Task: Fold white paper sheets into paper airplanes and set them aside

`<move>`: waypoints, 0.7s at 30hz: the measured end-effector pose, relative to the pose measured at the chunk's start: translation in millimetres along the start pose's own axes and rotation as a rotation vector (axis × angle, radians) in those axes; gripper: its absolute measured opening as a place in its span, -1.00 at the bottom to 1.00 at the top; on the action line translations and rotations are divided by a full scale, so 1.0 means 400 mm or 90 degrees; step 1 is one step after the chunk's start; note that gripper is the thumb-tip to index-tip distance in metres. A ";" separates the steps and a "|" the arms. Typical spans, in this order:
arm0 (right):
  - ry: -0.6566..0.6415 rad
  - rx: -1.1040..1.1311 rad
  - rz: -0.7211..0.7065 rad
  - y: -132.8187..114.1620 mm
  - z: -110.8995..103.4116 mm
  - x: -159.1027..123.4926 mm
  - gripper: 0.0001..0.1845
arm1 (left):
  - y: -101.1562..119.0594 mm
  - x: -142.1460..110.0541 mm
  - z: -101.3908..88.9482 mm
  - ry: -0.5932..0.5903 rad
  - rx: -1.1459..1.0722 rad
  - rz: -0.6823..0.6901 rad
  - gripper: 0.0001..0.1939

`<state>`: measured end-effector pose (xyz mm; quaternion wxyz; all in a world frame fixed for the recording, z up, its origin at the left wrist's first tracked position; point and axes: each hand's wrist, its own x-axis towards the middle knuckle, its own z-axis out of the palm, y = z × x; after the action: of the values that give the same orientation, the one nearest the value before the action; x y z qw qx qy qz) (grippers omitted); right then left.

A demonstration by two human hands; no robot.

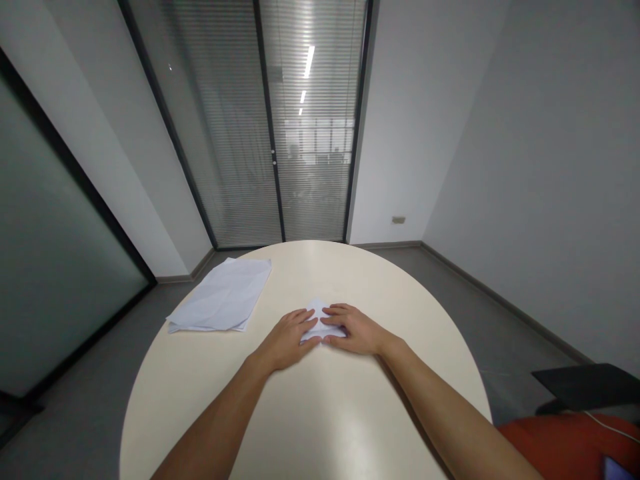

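A small folded piece of white paper (317, 325) lies on the round cream table, its top narrowing to a point on the far side. My left hand (290, 339) rests on its left part, fingers stretched out and apart, with the thumb along the near edge. From the other side my right hand (353, 329) lies over the right part, its fingers also spread and the thumb at the near edge. Both thumb tips come close together at the bottom middle of the paper. The hands cover much of its sides.
A stack of creased white sheets (223, 293) lies at the table's far left. The round table (300, 413) has its far edge toward a glass partition with blinds (310, 187). An orange seat (565, 443) and a black flat part (590, 385) stand at the lower right.
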<state>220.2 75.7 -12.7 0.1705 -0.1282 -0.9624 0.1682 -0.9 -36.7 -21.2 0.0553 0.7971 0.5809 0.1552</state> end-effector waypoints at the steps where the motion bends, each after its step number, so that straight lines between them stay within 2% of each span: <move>1: 0.002 0.005 -0.004 0.001 0.000 0.000 -0.47 | 0.000 0.001 0.000 0.004 -0.004 0.001 -0.47; 7: 0.022 0.039 0.013 0.000 -0.005 0.001 -0.55 | -0.004 0.005 0.005 0.035 -0.033 -0.028 -0.55; 11: 0.020 0.049 0.035 -0.001 -0.006 0.004 -0.54 | 0.003 0.006 -0.003 0.058 -0.051 -0.063 -0.57; 21: 0.046 0.061 0.102 0.025 0.010 0.002 -0.58 | 0.009 0.009 -0.016 0.081 0.010 -0.142 -0.65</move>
<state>219.9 83.8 -19.5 0.1970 -0.2027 -0.9330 0.2228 1.5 -35.2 -13.6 0.0291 0.7167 0.6694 0.1935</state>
